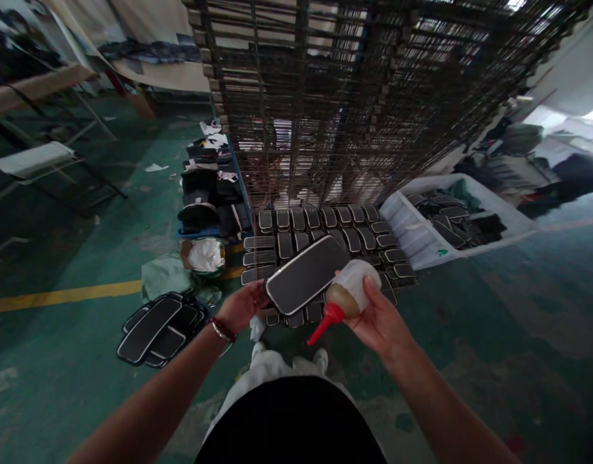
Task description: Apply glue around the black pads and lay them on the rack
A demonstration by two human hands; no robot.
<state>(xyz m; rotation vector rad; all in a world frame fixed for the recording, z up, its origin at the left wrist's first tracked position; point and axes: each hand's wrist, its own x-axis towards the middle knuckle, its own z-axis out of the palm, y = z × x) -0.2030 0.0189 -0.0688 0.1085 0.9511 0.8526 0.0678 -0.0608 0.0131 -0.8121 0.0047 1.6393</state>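
A long black panel with a pale edge line [306, 274] is tilted in front of me, its left end gripped by my left hand [243, 306]. My right hand [376, 319] is wrapped round a squeeze bottle [353, 289] with a white upper part, yellowish contents and a red nozzle that points down to the left. The bottle is beside the right end of the panel; whether they touch I cannot tell. Beneath both lies a wire rack [325, 225] bearing rows of similar smaller-looking black panels.
Stacked wire racks [316, 96] rise ahead. A white bin [422, 248] of black pieces is at right. Left are a panel pile [151, 328], a bag-lined container [206, 255], dark bundles [200, 187] and a white stool [34, 158].
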